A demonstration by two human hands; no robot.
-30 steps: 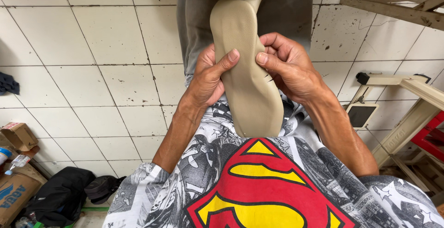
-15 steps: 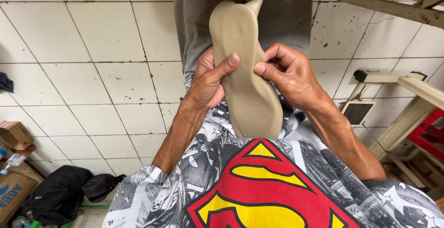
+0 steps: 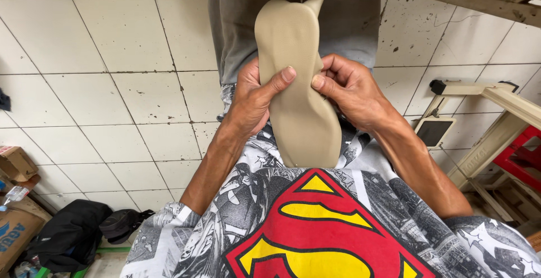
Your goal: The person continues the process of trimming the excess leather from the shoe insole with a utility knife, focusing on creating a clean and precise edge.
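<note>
1. Shoe sole [image 3: 298,81], tan and smooth, held upright in front of the chest, narrow end up, wider rounded end down near the printed shirt [image 3: 315,227].
2. Left hand [image 3: 253,100] wrapped round the sole's left edge, thumb pressed flat across its face, other fingers hidden behind; closed in a grip on it.
3. Right hand [image 3: 349,89] clamped on the opposite edge at the same height, thumb tip just beside the left thumb, fingers curled behind.
4. Gripped at the waist from both sides, probably to steady it and bring its face square to the eyes; thumbs set as if feeling or pressing the surface.
5. Cardboard boxes [image 3: 14,199] at lower left on the white tiled floor [image 3: 101,58]; contents not visible.
6. Black bag [image 3: 73,238] slumped beside them, mouth and contents impossible to tell.
7. Pale wooden frame [image 3: 496,114] and red stand [image 3: 524,157] at right, well apart from both hands.
</note>
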